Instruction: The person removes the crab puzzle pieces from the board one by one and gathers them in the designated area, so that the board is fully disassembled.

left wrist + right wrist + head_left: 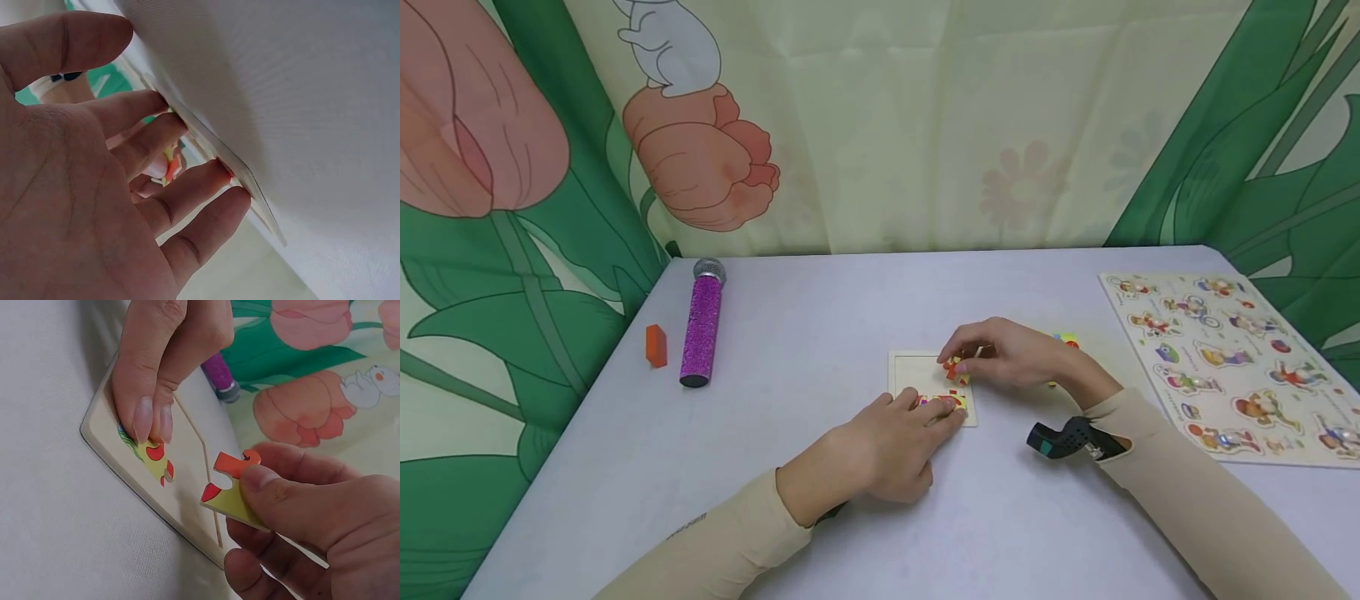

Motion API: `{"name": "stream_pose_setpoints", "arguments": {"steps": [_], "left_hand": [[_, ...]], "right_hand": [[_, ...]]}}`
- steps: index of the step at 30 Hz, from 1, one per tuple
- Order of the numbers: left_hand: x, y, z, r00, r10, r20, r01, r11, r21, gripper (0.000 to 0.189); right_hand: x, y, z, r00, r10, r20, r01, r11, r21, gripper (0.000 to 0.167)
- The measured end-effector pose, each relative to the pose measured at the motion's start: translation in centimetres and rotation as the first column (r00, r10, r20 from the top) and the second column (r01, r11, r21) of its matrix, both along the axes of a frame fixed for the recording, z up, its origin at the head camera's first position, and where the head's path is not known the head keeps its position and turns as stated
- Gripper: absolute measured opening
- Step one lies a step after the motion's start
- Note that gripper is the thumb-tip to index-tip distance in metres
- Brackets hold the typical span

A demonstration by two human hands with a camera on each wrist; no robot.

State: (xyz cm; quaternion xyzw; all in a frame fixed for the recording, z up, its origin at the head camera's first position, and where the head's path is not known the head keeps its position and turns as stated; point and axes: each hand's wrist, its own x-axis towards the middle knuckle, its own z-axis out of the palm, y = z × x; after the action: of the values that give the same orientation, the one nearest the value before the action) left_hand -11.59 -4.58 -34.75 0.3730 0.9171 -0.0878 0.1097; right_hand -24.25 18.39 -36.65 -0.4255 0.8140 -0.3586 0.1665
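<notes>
plainly, the relation that counts is between the held puzzle piece (pixel 236 507) and the laid pieces (pixel 152 460): in the right wrist view the held one sits to their right, its notch facing left towards them. in the head view it is over the right side of the shallow tray (pixel 917 372), just above the strip, whose long axis runs left to right along the tray's lower edge. whether it touches the tray, i cannot tell.

the right hand (pixel 1011 354) is the nearer, pinching the piece between thumb and fingers with no gap to spare; the left hand (pixel 895 454) has its fingers extended, tips pressing on the strip, gripping nothing.

the held piece is flat and glossy, yellow with orange and red, knobbed and scooped at the edges. the tray looks like pale smooth wood; the white cloth (pixel 805 333) shows a fine weave.
</notes>
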Motion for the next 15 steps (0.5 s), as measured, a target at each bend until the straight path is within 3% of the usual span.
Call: {"name": "stream_pose_setpoints", "arguments": {"steps": [15], "left_hand": [[0.0,0.2,0.0,1.0,0.001,-0.002,-0.001,1.0,-0.017,0.065]], "right_hand": [[0.4,1.9,1.0,0.998,-0.056,0.025,0.057,0.998,-0.031,0.018]]}}
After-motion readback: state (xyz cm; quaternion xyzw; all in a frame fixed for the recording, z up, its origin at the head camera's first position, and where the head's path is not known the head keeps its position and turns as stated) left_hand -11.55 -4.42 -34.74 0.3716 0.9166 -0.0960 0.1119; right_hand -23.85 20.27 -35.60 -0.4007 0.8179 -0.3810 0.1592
